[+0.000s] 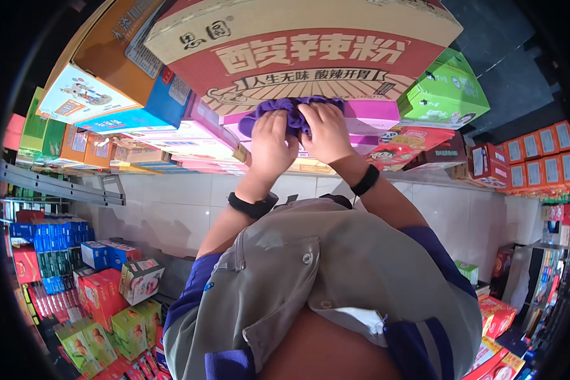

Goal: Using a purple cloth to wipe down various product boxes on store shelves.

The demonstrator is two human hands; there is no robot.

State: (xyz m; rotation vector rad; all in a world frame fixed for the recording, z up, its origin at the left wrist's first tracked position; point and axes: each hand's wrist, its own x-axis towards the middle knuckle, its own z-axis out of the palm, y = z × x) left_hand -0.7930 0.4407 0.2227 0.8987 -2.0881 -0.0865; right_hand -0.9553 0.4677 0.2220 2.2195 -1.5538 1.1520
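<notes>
- Head view, chief item: purple cloth [288,106], one, soft and bunched; lies under both hands at the lower edge of the large carton, in front of the pink box.
- Left hand [272,142]: fingers together, bent over the cloth's left part and closed on it; how hard they press cannot be told.
- Right hand [326,134]: just beside the left; fingers closed on the cloth's right part, a fold showing near the thumb; pressure likewise cannot be told.
- Large carton [310,79]: brown and red, printed front toward the person, directly beyond the fingertips.
- Pink box [372,113]: below the carton's front edge, partly hidden by cloth and hands.
- Neighbours: green box [446,92] at right; orange and blue box [107,79] at left, both close to the carton.
- Wristbands: black, one on the left wrist [253,204], one on the right [365,180].
- Handling, judged: both hands are best worked as a pair, fingers spread evenly over the folds so that no part of the cloth slips loose.
- Care, judged: light pressure suits the cardboard, since a hard push could dent the pink box or shift the carton; loose folds are best gathered clear of the box edges.
</notes>
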